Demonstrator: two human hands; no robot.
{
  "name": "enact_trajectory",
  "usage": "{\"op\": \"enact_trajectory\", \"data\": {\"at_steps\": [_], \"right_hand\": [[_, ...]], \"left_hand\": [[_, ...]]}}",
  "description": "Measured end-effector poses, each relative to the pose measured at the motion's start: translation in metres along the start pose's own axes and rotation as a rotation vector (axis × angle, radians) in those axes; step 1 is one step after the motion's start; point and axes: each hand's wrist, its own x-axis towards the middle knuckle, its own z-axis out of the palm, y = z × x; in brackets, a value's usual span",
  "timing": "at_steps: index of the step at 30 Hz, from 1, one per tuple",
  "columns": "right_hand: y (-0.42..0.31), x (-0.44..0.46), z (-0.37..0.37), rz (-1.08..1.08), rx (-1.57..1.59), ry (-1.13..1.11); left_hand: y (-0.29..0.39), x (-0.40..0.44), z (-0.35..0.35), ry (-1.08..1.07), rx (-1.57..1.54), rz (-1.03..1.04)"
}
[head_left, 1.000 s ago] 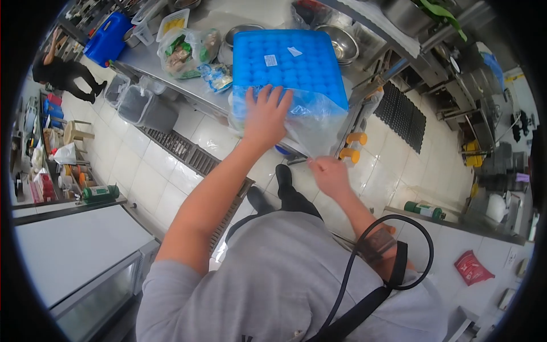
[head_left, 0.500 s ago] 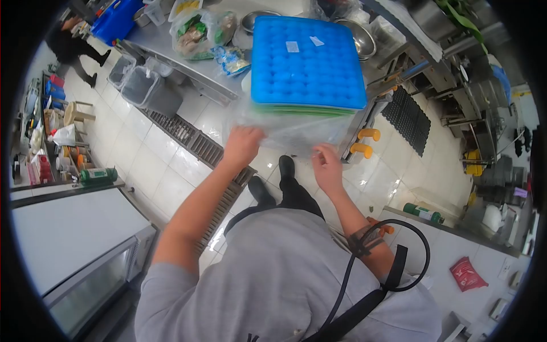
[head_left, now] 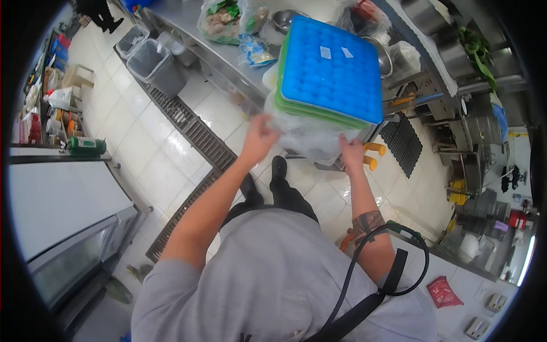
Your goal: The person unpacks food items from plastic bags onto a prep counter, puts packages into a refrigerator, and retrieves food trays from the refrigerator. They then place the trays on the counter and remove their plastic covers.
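Broadly, pale tiled floor [head_left: 139,131] fills much of the frame, crossed by a dark drain grate [head_left: 191,128] running from upper left towards the centre. A steel counter [head_left: 228,60] spans the upper middle, and a white-topped appliance [head_left: 62,211] takes up the lower left. At upper centre right, by the counter's near edge, sits the tray stack [head_left: 333,71], with a dimpled blue top and green layers showing beneath, slightly askew in the frame. A clear plastic bag [head_left: 310,139] gathers around its lower, near side. Left of the grate's upper end it is all tile; just right of it stands a grey bin [head_left: 171,80], while a black mat [head_left: 402,143] lies on the floor at right. A bag of food [head_left: 225,23] rests on the counter at upper left of the stack, near a steel bowl [head_left: 283,21]. Below the stack, the right hand [head_left: 351,153] grasps the plastic's edge; the left hand [head_left: 259,139], fingers bent, is at its left side, though whether it pinches the film I cannot tell. Smaller still are a crumpled packet [head_left: 254,52] beside the stack, orange-yellow knobs [head_left: 374,148] by the right hand, and two white labels [head_left: 325,52] on the blue top.
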Motion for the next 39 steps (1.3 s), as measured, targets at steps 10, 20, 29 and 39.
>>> {"op": "enact_trajectory", "data": {"at_steps": [10,20,29,39], "right_hand": [[-0.028,-0.015,-0.005,0.086,0.863,-0.175],[-0.074,-0.059,-0.002,-0.109,0.571,-0.235],[-0.121,-0.178,-0.003,-0.968,-0.096,-0.444],[-0.21,-0.241,0.104,-1.442,-0.271,-0.824]], "left_hand": [[0.018,0.027,0.04,-0.053,0.436,-0.155],[0.091,0.0,0.109,-0.378,0.251,-0.01],[0.092,-0.065,-0.01,-0.409,0.24,0.407],[0.133,-0.132,-0.161,0.046,-0.701,-0.291]]}}
